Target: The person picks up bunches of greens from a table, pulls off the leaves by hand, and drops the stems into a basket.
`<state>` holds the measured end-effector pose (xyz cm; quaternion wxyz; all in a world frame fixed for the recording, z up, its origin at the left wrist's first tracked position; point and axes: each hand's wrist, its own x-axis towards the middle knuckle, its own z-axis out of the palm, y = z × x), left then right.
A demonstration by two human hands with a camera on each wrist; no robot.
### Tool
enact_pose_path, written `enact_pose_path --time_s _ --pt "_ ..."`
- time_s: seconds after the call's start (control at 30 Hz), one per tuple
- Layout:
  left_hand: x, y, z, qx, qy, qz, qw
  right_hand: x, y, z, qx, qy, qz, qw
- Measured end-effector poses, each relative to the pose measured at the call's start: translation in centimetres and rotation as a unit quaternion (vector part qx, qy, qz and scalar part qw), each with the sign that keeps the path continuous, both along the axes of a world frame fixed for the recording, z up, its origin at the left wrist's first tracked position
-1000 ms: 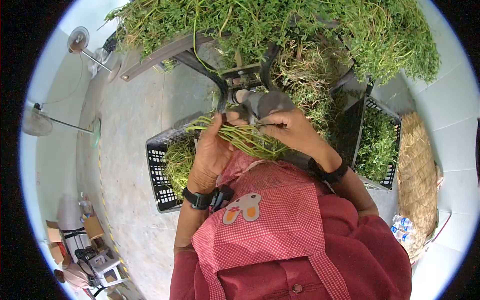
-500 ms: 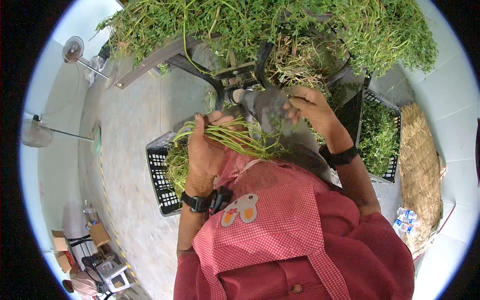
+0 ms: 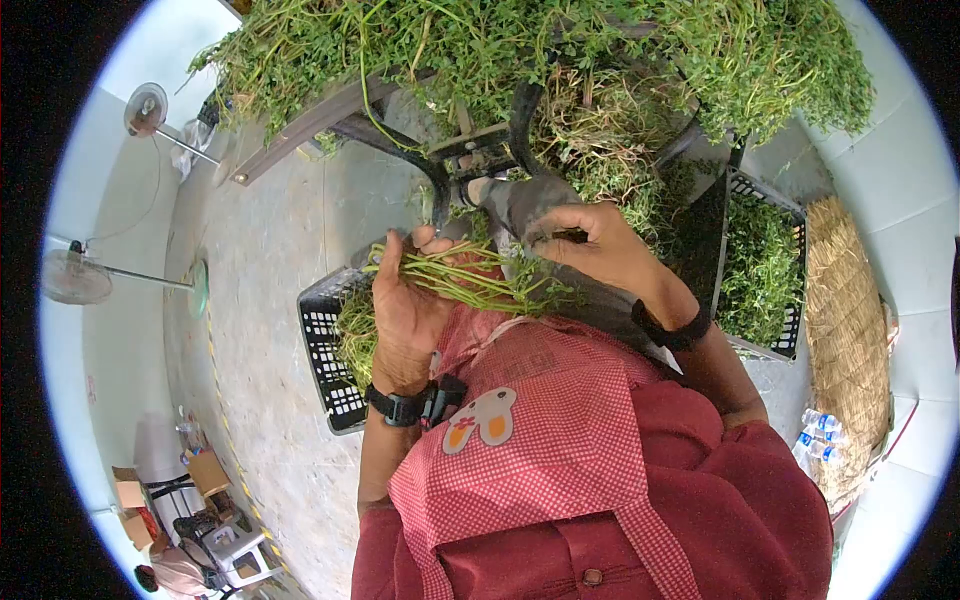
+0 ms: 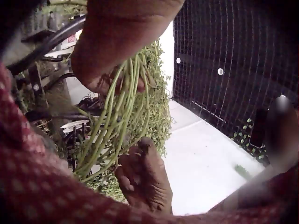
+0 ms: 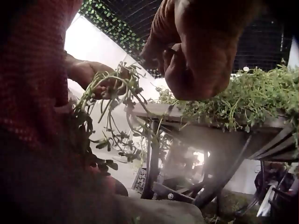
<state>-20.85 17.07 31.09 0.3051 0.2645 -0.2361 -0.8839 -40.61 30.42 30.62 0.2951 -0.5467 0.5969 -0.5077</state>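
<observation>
My left hand holds a loose bunch of long green stems across its palm and fingers, thumb raised. The stems' leafy ends spread rightward over the lap. Just above those ends is my right hand, its thumb and forefinger brought together. In the left wrist view the stems hang below the left hand, beside the right hand. The right wrist view has the right hand with curled fingers close to the leafy sprigs; no held item shows between them.
Cut greens are heaped on a table ahead. Below it lies a pile of stalks. Black crates with greens stand at left and right. A straw roll stands at far right, fans at left.
My right hand moved from the stems up and right, away from the bunch, then came back down and left over the leafy ends. The left hand kept the bunch nearly in place.
</observation>
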Motion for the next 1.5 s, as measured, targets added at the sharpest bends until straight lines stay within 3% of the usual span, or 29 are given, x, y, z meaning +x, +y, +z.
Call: enact_pose_path --time_s 0.1,0.3,0.43,0.53,0.6,0.63,0.7,0.73,0.77,0.9,0.93,0.97,1.0,1.03,1.1,1.17,1.2,1.23,1.3,1.33,1.5 --pt "-0.2 -0.4 -0.5 0.018 0.027 -0.018 0.999 0.4 0.6 1.0 0.012 0.058 0.042 0.997" --pt "-0.4 -0.1 -0.5 -0.001 0.003 -0.024 1.000 2.6 0.1 -0.1 -0.032 0.187 0.025 0.982" --pt "-0.1 1.0 0.2 -0.012 -0.007 -0.032 0.999 3.7 0.3 -0.3 -0.054 0.165 0.023 0.985" --pt "-0.9 1.8 0.7 0.055 -0.079 0.030 0.995 4.0 0.3 -0.1 0.021 0.120 -0.041 0.992" --pt "-0.9 1.6 -0.6 -0.043 0.056 -0.078 0.994 4.0 -0.1 -0.4 0.045 0.057 -0.116 0.991" --pt "-0.8 1.4 -0.5 -0.043 0.056 -0.078 0.994 3.4 -0.3 -1.2 0.045 0.057 -0.116 0.991" --pt "-0.8 0.4 0.0 -0.002 0.149 -0.119 0.982 0.3 -0.9 -3.3 0.026 0.140 -0.242 0.960" --pt "-0.7 0.3 0.7 -0.017 0.102 -0.069 0.992 -1.3 -0.5 -3.6 0.047 -0.034 -0.256 0.965" --pt "-0.6 0.3 1.1 -0.016 0.102 -0.067 0.992 -3.0 0.2 -3.9 0.066 -0.205 -0.262 0.941" --pt "-0.9 0.9 1.8 0.004 0.083 -0.033 0.996 -6.3 2.1 -2.7 -0.032 -0.100 -0.204 0.973" --pt "-1.0 1.0 1.9 -0.002 0.069 -0.020 0.997 -5.2 2.2 -0.2 -0.037 -0.365 -0.144 0.919" --pt "-1.1 0.9 1.8 -0.002 0.069 -0.020 0.997 -4.4 2.1 1.1 -0.038 -0.602 -0.071 0.794" --pt "-0.9 0.7 1.7 -0.016 0.073 -0.034 0.997 -4.1 2.0 0.9 -0.037 -0.604 -0.071 0.793" --pt "-0.7 0.5 1.6 -0.031 0.074 -0.047 0.996 -3.8 1.8 0.4 -0.010 -0.456 -0.063 0.888" --pt "-0.2 0.3 1.0 -0.028 0.107 -0.069 0.992 -3.0 1.4 0.3 0.016 -0.296 -0.054 0.953" --pt "-0.1 0.4 0.9 -0.025 0.141 -0.094 0.985 -1.4 0.6 0.7 0.079 -0.335 0.030 0.938" --pt "0.0 0.5 1.0 -0.039 0.143 -0.105 0.983 -0.6 0.1 1.6 0.041 -0.156 0.024 0.987" --pt "0.2 0.6 1.1 -0.053 0.144 -0.115 0.981 -0.4 -0.4 1.4 0.041 -0.157 0.024 0.986" --pt "0.3 0.7 1.1 -0.066 0.156 -0.133 0.977 -0.5 -1.7 0.2 0.004 0.081 0.082 0.993" --pt "0.3 0.8 1.1 -0.080 0.170 -0.150 0.971 -0.4 -2.2 -0.3 -0.014 0.149 0.083 0.985" --pt "0.4 0.7 0.8 -0.103 0.179 -0.153 0.966 1.8 -1.9 0.1 0.056 0.199 0.092 0.974"
